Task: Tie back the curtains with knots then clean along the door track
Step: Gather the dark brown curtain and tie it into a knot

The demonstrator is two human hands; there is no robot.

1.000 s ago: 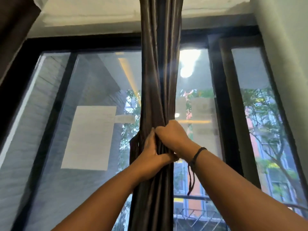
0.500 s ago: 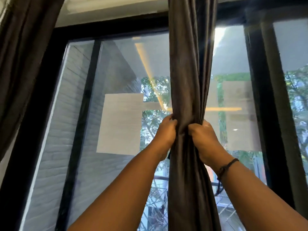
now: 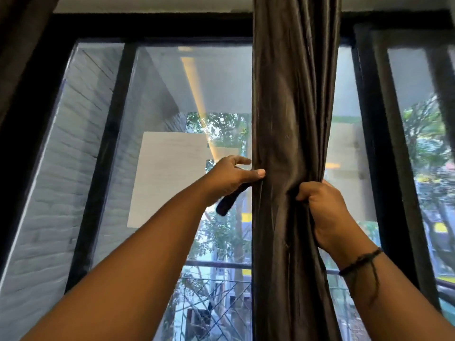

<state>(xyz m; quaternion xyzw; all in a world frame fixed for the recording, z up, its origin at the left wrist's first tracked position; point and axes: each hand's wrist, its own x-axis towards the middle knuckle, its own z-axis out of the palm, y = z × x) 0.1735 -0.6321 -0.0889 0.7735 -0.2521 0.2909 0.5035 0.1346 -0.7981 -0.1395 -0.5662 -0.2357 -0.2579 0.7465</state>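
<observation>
A dark brown curtain [image 3: 293, 119] hangs gathered into a narrow column in front of the glass door. My left hand [image 3: 230, 175] is at its left edge, thumb laid on the front of the fabric and fingers reaching behind it, pinching the edge. A short dark strip of fabric [image 3: 225, 203] sticks out below that palm. My right hand [image 3: 320, 205] grips the bunched right edge in a fist; a black cord bracelet is on that wrist. The door track is out of view.
A second dark curtain [image 3: 22, 45] hangs at the far left. Black door frames [image 3: 376, 168] divide the glass panes. Outside are a grey brick wall [image 3: 61, 193], a balcony railing [image 3: 216, 264] and trees.
My hands have moved apart across the curtain. The left hand has gone from a full fist to a thumb-and-finger pinch at the left edge. The view has shifted left and closer.
</observation>
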